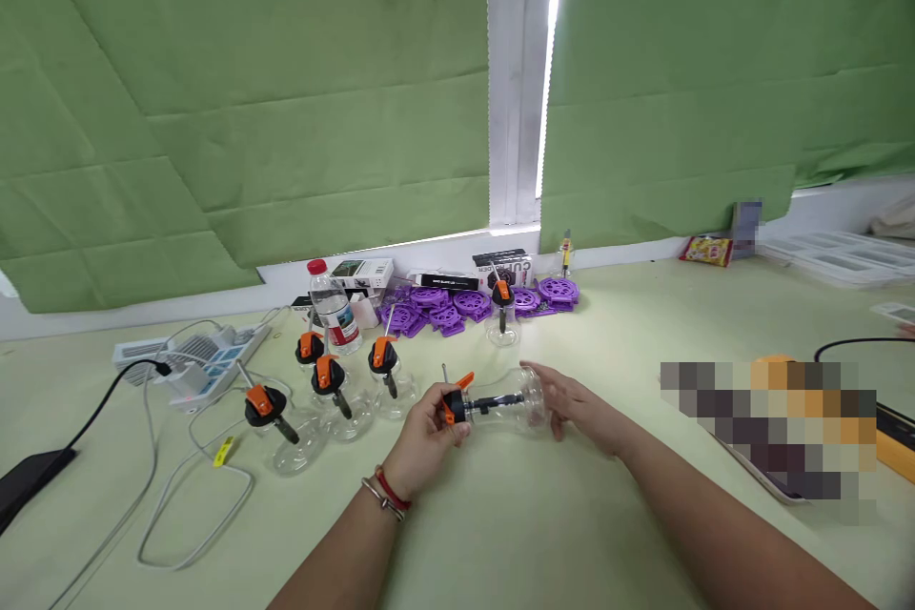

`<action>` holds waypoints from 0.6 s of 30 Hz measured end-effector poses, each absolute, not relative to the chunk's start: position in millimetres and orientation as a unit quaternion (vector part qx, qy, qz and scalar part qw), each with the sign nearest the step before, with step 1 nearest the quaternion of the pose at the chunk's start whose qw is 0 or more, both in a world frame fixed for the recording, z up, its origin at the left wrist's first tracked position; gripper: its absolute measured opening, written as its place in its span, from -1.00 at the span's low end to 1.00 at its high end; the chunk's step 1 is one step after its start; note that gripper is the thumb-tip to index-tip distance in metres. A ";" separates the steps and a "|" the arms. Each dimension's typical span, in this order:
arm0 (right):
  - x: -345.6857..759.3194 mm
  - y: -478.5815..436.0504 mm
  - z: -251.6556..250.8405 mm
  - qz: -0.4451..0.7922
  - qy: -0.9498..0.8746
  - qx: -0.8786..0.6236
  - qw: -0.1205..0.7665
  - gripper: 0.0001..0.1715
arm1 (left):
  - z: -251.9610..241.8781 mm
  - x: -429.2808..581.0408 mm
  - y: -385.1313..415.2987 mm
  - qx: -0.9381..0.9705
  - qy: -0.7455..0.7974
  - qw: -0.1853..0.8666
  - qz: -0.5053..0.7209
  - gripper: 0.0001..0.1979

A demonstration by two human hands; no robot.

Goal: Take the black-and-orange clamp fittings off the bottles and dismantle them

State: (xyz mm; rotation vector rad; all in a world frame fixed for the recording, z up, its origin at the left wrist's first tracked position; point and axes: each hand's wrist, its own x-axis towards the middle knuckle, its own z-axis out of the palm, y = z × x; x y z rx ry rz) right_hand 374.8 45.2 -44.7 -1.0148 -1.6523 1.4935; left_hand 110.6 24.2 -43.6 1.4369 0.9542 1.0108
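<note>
A clear bottle (504, 405) with a black and orange lid lies on its side between my hands, its base toward the right. Inside it runs a dark stem, and a thin metal spout juts from the lid. My left hand (427, 419) is closed around the lid end, fingers and thumb on the black collar. At the other end, my right hand (578, 405) cups the base with curved fingers; some fingertips are hidden behind it. Just left of my left hand stand similar bottles, among them a near bottle (296, 446) and another bottle (350, 415).
Purple round plastic parts (429, 305) lie in a row at the back, beside a red-capped water bottle (335, 305) and boxes (364, 273). One more lidded bottle (504, 329) stands before them. Left are a power strip (207, 372) and cables; right, a snack packet (706, 251) and white trays (836, 257).
</note>
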 end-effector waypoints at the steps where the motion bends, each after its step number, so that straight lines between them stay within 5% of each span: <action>1: 376.2 44.6 -42.7 0.554 -0.660 -0.369 0.349 -0.09 | -43.4 110.0 24.8 0.602 0.405 0.537 0.429 -0.60; 3: 377.3 43.3 -39.2 0.518 -0.700 -0.334 0.360 0.02 | -43.0 109.0 25.7 0.598 0.412 0.533 0.436 -0.61; 7: 374.8 42.5 -38.7 0.500 -0.713 -0.327 0.367 -0.17 | -43.1 109.0 25.9 0.594 0.413 0.533 0.437 -0.62; 18: 371.7 48.4 -48.7 0.611 -0.609 -0.337 0.377 -0.22 | -41.9 111.5 21.7 0.598 0.407 0.540 0.430 -0.60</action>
